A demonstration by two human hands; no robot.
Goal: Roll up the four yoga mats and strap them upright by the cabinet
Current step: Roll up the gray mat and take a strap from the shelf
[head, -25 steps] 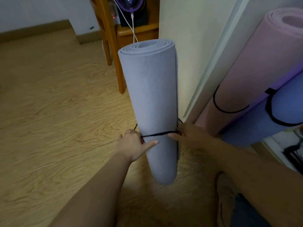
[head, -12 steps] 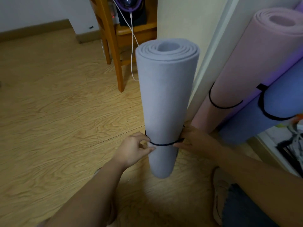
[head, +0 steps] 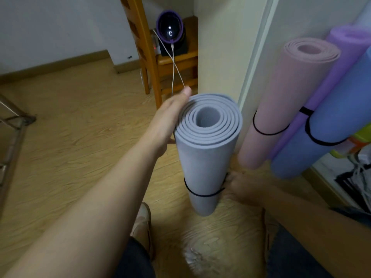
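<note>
Rolled yoga mats, four in all. One grey yoga mat (head: 202, 163) stands upright on the wooden floor (head: 80, 127) at centre, its open spiral end facing up, with one black strap (head: 200, 195) around its lower part. The left hand (head: 170, 115) cups the upper rim on the left side, with one fingertip showing above the roll. The right hand (head: 243, 185) lies against the mat at strap level; it is dim, and I cannot tell whether it pinches the strap. Three mats lean against the pale cabinet (head: 301, 15) at right: one pink mat (head: 281, 101), one purple mat (head: 341, 63) and one blue mat (head: 329, 121), each with a black band. The open compartment at far right holds clutter too dark to identify. Behind is one wooden chair (head: 144, 47) carrying one purple-ringed device (head: 170, 29) with one white cable (head: 173, 63).
</note>
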